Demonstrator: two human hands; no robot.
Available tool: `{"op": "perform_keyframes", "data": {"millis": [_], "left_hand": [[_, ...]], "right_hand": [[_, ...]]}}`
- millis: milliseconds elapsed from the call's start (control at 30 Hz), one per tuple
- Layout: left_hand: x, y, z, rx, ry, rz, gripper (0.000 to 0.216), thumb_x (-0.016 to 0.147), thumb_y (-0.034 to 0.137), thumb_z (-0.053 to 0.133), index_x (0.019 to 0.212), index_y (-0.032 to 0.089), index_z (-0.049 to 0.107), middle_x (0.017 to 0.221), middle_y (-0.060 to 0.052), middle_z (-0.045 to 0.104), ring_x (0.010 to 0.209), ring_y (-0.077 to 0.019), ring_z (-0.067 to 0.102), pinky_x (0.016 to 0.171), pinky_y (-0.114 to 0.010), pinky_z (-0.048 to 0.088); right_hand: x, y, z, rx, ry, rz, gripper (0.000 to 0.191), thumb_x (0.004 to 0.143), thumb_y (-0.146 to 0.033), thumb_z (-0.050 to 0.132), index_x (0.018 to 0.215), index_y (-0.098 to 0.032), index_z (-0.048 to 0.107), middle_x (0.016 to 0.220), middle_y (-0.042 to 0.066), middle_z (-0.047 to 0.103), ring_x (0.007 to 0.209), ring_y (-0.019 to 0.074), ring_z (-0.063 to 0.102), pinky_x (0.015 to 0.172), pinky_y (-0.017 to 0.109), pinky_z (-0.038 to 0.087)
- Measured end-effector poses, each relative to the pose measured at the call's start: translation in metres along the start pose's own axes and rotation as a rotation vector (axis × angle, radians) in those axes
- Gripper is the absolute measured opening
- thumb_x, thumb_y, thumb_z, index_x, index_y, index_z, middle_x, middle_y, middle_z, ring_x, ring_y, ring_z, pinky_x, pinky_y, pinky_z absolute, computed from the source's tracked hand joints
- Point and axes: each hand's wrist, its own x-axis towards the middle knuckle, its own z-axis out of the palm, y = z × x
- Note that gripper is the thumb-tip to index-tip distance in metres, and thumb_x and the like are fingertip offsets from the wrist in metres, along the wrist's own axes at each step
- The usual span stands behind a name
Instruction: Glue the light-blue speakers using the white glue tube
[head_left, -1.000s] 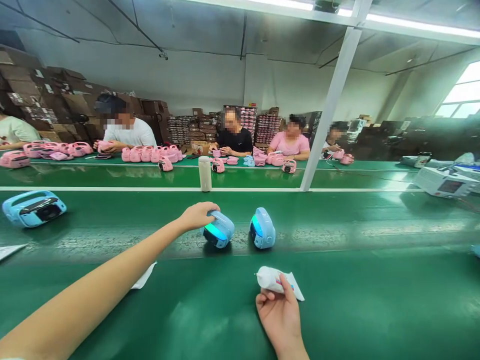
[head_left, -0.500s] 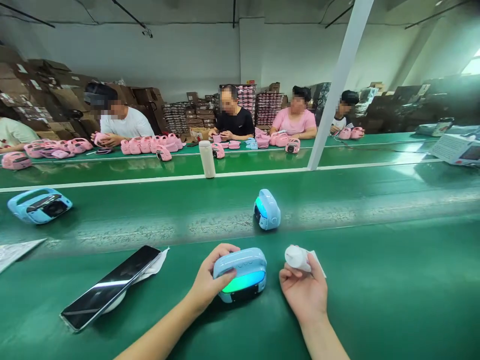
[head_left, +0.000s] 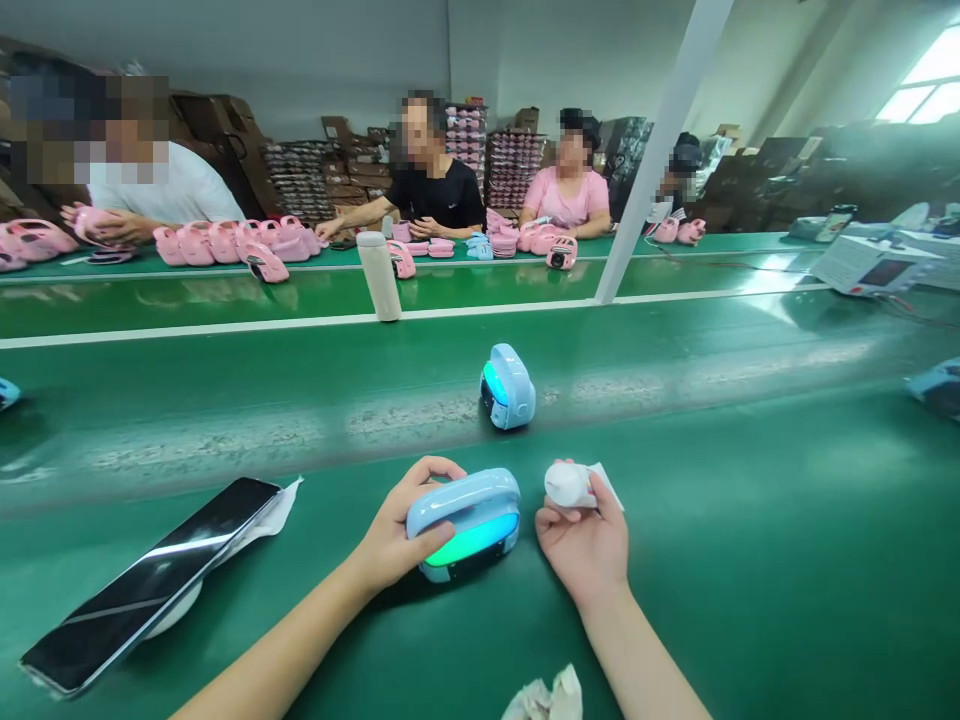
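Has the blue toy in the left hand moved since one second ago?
Yes. The blue toy was beside the second blue toy on the belt strip; the left hand has brought it to the near green table, toward the person.

Light-blue speaker (head_left: 463, 520), green-lit front; green belt (head_left: 750, 560)

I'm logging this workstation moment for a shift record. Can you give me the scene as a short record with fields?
Left hand: left hand grips the blue speaker, its front lit green
Right hand: right hand holds a white tube
Surface: green belt
Beyond the hands: second blue speaker standing alone
Left of the hands: phone lying on white paper
Near edge: crumpled tissue
Far side: seated workers with pink speakers; white bottle
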Motion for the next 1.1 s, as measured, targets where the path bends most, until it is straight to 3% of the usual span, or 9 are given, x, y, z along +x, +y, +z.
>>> {"op": "perform_keyframes", "data": {"millis": [300, 433, 500, 633, 700, 833, 967, 1100], "left_hand": [[0.0, 0.005, 0.011, -0.1, 0.18, -0.075, 0.026, 0.077, 0.039, 0.056, 0.08, 0.018, 0.069, 0.099, -0.008, 0.053, 0.077, -0.0192, 0.057, 0.072, -0.029, 0.046], [-0.001, 0.006, 0.016, -0.146, 0.254, -0.106, 0.026, 0.074, 0.039, 0.058, 0.081, 0.018, 0.071, 0.119, -0.01, 0.053, 0.105, -0.0293, 0.052, 0.088, -0.035, 0.041], [-0.001, 0.005, 0.016, -0.185, 0.264, -0.146, 0.028, 0.071, 0.039, 0.06, 0.087, 0.018, 0.071, 0.127, -0.01, 0.05, 0.109, -0.0315, 0.05, 0.089, -0.037, 0.041], [0.006, 0.005, 0.014, -0.235, 0.363, -0.313, 0.025, 0.066, 0.036, 0.063, 0.077, 0.015, 0.072, 0.104, -0.01, 0.066, 0.091, -0.0293, 0.058, 0.087, -0.038, 0.041], [0.011, 0.009, 0.013, -0.333, 0.457, -0.391, 0.02, 0.065, 0.033, 0.061, 0.066, 0.015, 0.07, 0.094, -0.009, 0.069, 0.094, -0.0292, 0.058, 0.089, -0.037, 0.04], [0.016, 0.029, 0.009, -0.584, 0.503, -0.488, 0.023, 0.066, 0.032, 0.057, 0.067, 0.012, 0.069, 0.098, -0.011, 0.068, 0.098, -0.0294, 0.057, 0.089, -0.037, 0.04], [0.014, 0.06, 0.005, -0.729, 0.474, -0.513, 0.022, 0.066, 0.031, 0.056, 0.065, 0.013, 0.069, 0.094, -0.011, 0.069, 0.095, -0.0292, 0.059, 0.085, -0.036, 0.044], [0.011, 0.089, -0.003, -0.839, 0.461, -0.501, 0.022, 0.065, 0.032, 0.057, 0.063, 0.014, 0.07, 0.092, -0.009, 0.069, 0.093, -0.0293, 0.06, 0.079, -0.035, 0.049]], "right_hand": [[0.0, 0.001, 0.0, -0.016, -0.018, -0.003, 0.035, 0.058, -0.021, 0.073, 0.089, -0.017, 0.057, 0.079, -0.003, 0.062, 0.04, 0.0038, 0.039, 0.041, 0.019, 0.039], [0.002, 0.002, 0.001, -0.012, -0.024, 0.001, 0.035, 0.057, -0.021, 0.073, 0.088, -0.017, 0.056, 0.078, -0.004, 0.062, 0.04, 0.0039, 0.039, 0.041, 0.019, 0.04], [0.002, 0.002, 0.002, -0.005, -0.016, 0.001, 0.036, 0.056, -0.02, 0.074, 0.088, -0.017, 0.056, 0.077, -0.004, 0.062, 0.039, 0.004, 0.039, 0.04, 0.019, 0.04], [-0.003, 0.003, 0.002, 0.023, -0.009, 0.002, 0.032, 0.057, -0.02, 0.075, 0.082, -0.017, 0.055, 0.064, -0.007, 0.056, 0.04, 0.0045, 0.04, 0.04, 0.018, 0.04], [-0.01, 0.005, 0.003, 0.038, -0.004, 0.013, 0.03, 0.057, -0.019, 0.077, 0.076, -0.017, 0.053, 0.06, -0.008, 0.054, 0.041, 0.0041, 0.042, 0.042, 0.016, 0.041], [-0.037, 0.01, 0.014, 0.028, 0.057, 0.049, 0.043, 0.049, -0.017, 0.083, 0.082, -0.017, 0.056, 0.06, -0.008, 0.054, 0.042, 0.0033, 0.043, 0.042, 0.014, 0.042], [-0.07, 0.006, 0.037, -0.216, -0.013, -0.148, 0.052, 0.047, -0.027, 0.088, 0.091, -0.02, 0.061, 0.088, 0.002, 0.064, 0.043, 0.0053, 0.047, 0.039, 0.018, 0.045], [-0.096, -0.011, 0.062, -0.546, -0.279, -0.39, 0.042, 0.06, -0.033, 0.083, 0.095, -0.022, 0.064, 0.094, 0.01, 0.063, 0.07, 0.0273, 0.062, 0.042, 0.031, 0.053]]}}
